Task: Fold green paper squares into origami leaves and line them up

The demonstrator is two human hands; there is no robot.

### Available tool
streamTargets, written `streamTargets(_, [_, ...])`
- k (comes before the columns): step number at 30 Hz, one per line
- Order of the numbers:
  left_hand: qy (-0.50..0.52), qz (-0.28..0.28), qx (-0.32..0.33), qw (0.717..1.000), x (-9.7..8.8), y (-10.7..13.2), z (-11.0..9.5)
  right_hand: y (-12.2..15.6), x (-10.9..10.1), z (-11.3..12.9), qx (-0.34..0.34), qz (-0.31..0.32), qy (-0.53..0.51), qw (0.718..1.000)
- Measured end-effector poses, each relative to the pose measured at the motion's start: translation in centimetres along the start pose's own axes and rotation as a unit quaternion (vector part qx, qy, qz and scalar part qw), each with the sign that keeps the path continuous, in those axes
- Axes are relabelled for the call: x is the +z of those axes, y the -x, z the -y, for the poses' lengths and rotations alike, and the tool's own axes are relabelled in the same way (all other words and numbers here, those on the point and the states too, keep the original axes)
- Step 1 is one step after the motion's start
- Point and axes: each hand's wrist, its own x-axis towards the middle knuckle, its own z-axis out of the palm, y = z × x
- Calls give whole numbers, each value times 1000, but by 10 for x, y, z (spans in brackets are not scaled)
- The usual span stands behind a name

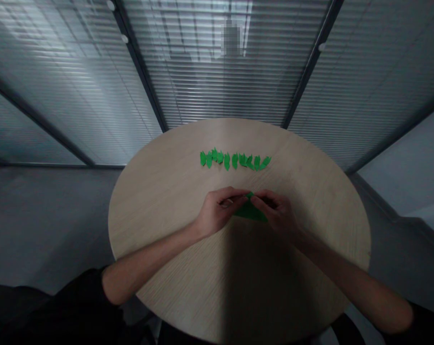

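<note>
A green sheet of paper [251, 211], partly folded, lies at the middle of the round wooden table [166, 225]. My left hand [219, 211] pinches its left side with fingers curled. My right hand [276, 211] grips its right side, fingers closed over the paper's top edge. Both hands meet over the paper, so most of it is hidden. Farther back, a row of several small folded green paper pieces [234, 160] lies side by side on the tabletop, apart from my hands.
Glass walls with horizontal blinds [217, 72] and dark frame bars rise behind the table. Grey floor [51, 215] surrounds the table on both sides. The table's near edge is close to my body.
</note>
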Motion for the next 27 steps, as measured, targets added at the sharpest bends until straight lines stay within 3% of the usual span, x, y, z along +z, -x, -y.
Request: streamTargets(27, [-23,-10,63,998,0,1,3,0,1,4,23,-2,-40,999])
